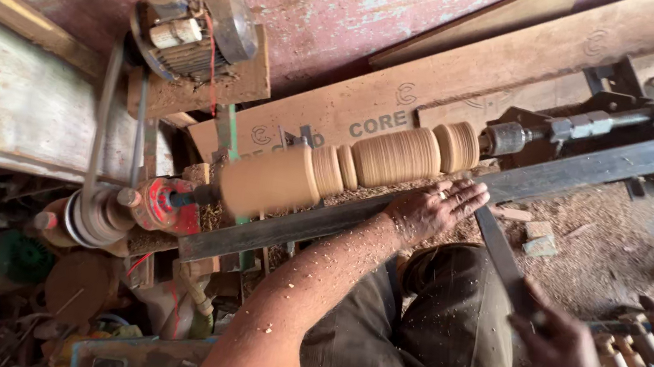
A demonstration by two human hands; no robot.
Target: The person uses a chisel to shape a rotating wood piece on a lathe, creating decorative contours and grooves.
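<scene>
We steady a long chisel against a wooden spindle on the lathe.

The wooden spindle (pixel 350 168) lies level between the red headstock (pixel 168 205) and the chuck (pixel 508 138), pale, round, cut into beads and grooves, blurred at its thick left end. The flat dark chisel (pixel 502 257) runs from its right part down toward us. Our left hand (pixel 431 208) rests just below the spindle, fingers stretched flat over the blade's far end, pressing rather than clenching, forearm speckled with shavings. Our right hand (pixel 562 349) wraps closed around the chisel's near end. Sawdust covers the steel bed rail (pixel 599 165); a belt-driven motor (pixel 195 32) sits above on a plank.
</scene>
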